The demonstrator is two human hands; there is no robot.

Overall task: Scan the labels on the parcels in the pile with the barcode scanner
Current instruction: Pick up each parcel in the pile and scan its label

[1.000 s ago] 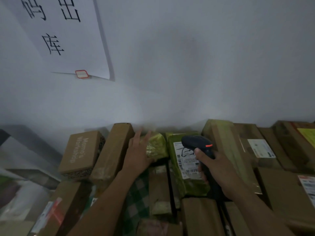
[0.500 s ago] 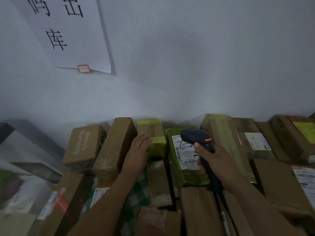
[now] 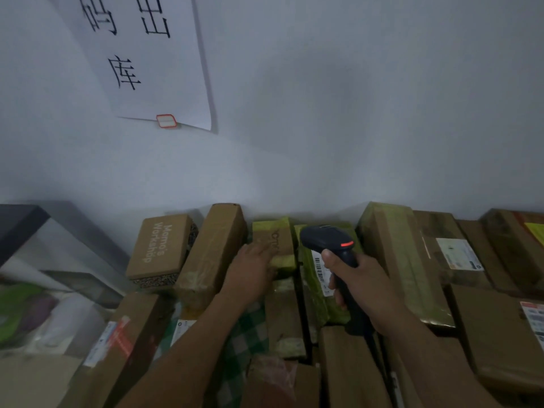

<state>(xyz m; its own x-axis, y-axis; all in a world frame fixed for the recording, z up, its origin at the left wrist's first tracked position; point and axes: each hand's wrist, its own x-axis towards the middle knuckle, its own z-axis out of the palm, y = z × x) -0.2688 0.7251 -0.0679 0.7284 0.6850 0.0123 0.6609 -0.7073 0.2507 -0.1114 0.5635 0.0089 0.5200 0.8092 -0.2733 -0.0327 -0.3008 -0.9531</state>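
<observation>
Brown cardboard parcels lie packed side by side against a white wall. My right hand [image 3: 357, 282] grips the handle of a black barcode scanner [image 3: 325, 238] with an orange button. The scanner's head hangs over a green-taped parcel [image 3: 316, 278] that bears a white barcode label [image 3: 321, 272]. My left hand [image 3: 253, 267] rests with straight fingers on a small yellow-green taped box [image 3: 273, 234] just left of that parcel. The fingertips are blurred.
A box printed "Momo's Workshop" [image 3: 160, 245] and a long brown box [image 3: 215, 248] lie to the left. Labelled parcels [image 3: 457, 253] fill the right side. A grey shelf edge [image 3: 20, 222] and bagged goods sit far left. A paper sign [image 3: 147, 60] hangs on the wall.
The small yellow-green box has been turned up by my left hand from a crumpled-looking side to a flat taped face. The scanner has shifted slightly over the green parcel's label.
</observation>
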